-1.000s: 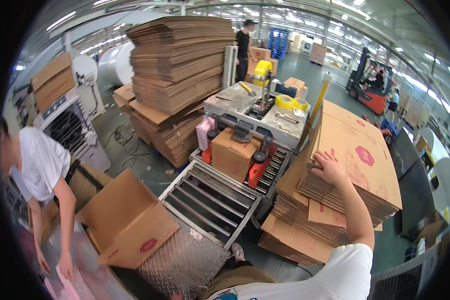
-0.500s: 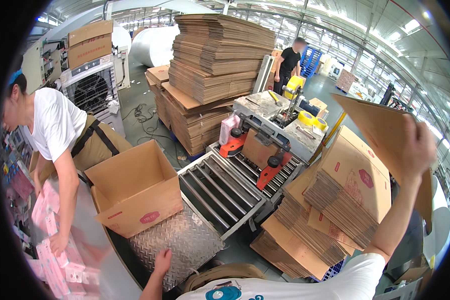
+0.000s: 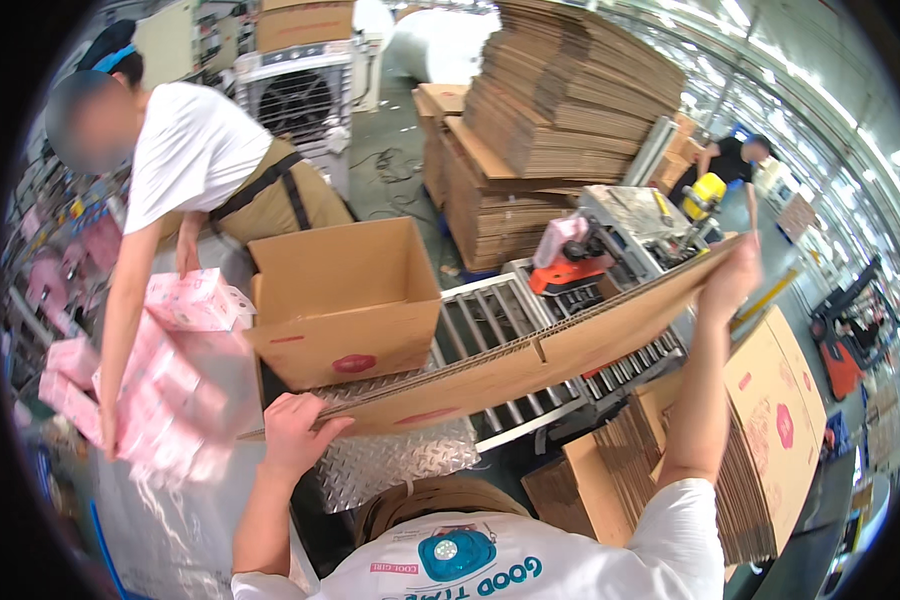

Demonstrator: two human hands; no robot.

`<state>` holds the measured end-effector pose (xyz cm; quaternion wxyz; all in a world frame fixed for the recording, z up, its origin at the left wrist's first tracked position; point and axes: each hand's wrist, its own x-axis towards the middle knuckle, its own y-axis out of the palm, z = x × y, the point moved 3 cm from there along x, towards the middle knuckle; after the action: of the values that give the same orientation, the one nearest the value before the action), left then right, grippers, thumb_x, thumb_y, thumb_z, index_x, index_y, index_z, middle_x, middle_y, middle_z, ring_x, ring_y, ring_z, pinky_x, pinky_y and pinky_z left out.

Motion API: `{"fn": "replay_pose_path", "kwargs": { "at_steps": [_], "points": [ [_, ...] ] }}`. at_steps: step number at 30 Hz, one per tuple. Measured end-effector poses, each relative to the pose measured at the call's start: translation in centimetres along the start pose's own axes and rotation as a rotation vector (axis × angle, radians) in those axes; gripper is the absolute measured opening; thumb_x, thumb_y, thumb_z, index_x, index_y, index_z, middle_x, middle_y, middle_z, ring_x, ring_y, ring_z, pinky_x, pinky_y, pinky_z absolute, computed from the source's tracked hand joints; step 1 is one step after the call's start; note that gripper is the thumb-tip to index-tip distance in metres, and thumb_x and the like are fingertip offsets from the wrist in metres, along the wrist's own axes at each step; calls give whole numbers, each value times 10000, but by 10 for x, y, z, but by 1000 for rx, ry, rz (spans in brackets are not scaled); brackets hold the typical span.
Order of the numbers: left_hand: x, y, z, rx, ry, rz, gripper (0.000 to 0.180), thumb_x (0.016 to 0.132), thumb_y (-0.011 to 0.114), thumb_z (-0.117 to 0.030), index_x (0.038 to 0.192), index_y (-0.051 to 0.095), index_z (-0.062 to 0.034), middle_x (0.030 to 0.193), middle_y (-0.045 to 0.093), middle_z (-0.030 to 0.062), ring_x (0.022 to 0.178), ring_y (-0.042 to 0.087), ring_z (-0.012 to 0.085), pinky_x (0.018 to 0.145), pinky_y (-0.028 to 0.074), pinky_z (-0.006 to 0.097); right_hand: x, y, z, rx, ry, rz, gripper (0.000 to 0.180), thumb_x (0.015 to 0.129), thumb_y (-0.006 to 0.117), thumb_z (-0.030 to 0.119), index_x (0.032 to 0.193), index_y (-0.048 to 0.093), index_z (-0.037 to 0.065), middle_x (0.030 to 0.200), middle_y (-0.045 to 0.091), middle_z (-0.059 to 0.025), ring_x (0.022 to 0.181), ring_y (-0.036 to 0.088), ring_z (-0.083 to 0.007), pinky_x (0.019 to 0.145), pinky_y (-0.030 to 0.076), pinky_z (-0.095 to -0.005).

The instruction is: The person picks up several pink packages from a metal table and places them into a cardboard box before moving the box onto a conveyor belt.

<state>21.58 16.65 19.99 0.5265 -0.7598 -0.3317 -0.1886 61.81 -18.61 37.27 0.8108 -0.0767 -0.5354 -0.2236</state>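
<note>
Holding a flattened cardboard box [image 3: 530, 345] edge-on between both hands, the person keeps it slanting up from lower left to upper right across the middle of the view. Left hand [image 3: 295, 435] grips the lower end, fingers curled over the top edge, just above the diamond-plate metal sheet [image 3: 395, 460]. Right hand [image 3: 732, 278] is raised and closed on the upper end, arm extended upward. The flat box hangs over the roller conveyor [image 3: 510, 330], not resting on it as far as can be told.

Behind the flat box, an erected open carton [image 3: 345, 295] sits at the near end of the rollers, its flaps up. A taping machine with red parts [image 3: 580, 255] stands farther along the conveyor. To the right, low in view, a stack of flat cartons [image 3: 760, 440] stands on edge beside the person.

At left, a co-worker in a white shirt [image 3: 195, 150] leans over a table of pink packages [image 3: 160, 400], holding one pink package [image 3: 190, 300]. Tall pallets of flat cardboard [image 3: 560, 120] stand in the background.
</note>
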Motion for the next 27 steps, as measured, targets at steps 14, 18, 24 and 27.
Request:
{"fn": "replay_pose_path", "kwargs": {
  "at_steps": [14, 18, 24, 27],
  "points": [
    [-5, 38, 13, 40, -353, 604, 460, 932, 373, -425, 1136, 533, -44, 1053, 617, 160, 964, 592, 342, 809, 470, 429, -285, 27, -20, 225, 844, 548, 897, 850, 625, 240, 1438, -10, 3, 1509, 17, -189, 1395, 55, -284, 1121, 72, -355],
    [9, 40, 17, 48, -449, 776, 437, 926, 414, -338, 1231, 436, -25, 1093, 588, 228, 1020, 557, 390, 860, 446, 463, -277, -2, -36, 267, 916, 593, 847, 741, 483, -81, 1458, 56, 63, 1466, 224, -138, 1308, 281, -249, 1053, 246, -312],
    [-6, 14, 98, -153, -787, 428, 396, 877, 491, -254, 1146, 479, 37, 1040, 593, 271, 978, 581, 384, 842, 450, 443, -206, 0, -13, 600, 843, 1119, 734, 755, 414, -112, 1417, 100, -65, 1462, 258, -165, 1289, 364, -230, 1036, 317, -311],
    [-40, 14, 121, -324, -1161, 230, 396, 863, 488, -217, 1163, 467, 42, 1058, 587, 253, 996, 572, 351, 857, 445, 419, -213, 10, -10, 551, 597, 1661, 688, 761, 446, -88, 1409, 221, -30, 1414, 357, -172, 1284, 374, -215, 1040, 312, -309]
  ]
}}
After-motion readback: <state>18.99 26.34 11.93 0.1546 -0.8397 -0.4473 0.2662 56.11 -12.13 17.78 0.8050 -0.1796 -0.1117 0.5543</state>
